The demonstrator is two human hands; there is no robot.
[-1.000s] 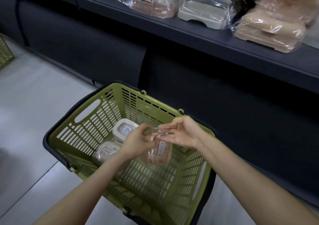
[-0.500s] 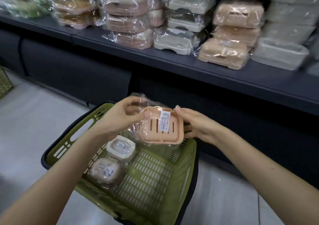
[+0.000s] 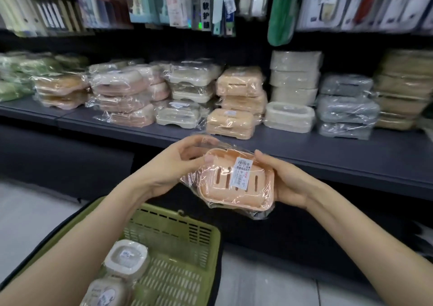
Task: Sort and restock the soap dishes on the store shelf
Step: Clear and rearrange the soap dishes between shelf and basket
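A peach soap dish [image 3: 236,180] in clear wrap, with a white price label on top, is held between both hands in front of the dark shelf [image 3: 304,151]. My left hand [image 3: 173,162] grips its left end and the loose wrap. My right hand [image 3: 284,179] holds its right end with fingers curled round the edge. On the shelf behind stand stacks of wrapped soap dishes; a matching peach stack [image 3: 236,101] is straight ahead. Below, the green basket [image 3: 187,233] holds two more wrapped dishes, a cream one [image 3: 126,256] and a beige one [image 3: 105,291].
Left of the peach stack are cream dishes [image 3: 185,99] and pink dishes [image 3: 121,97], with green ones [image 3: 16,76] at the far left. Cream [image 3: 293,90], grey [image 3: 346,106] and tan stacks [image 3: 400,90] fill the right. Hanging packaged goods [image 3: 210,1] line the wall above. Grey floor lies below.
Both hands lifted the peach soap dish out of the basket up to shelf height. The view tilted upward, so the shelf stacks and hanging goods now show.
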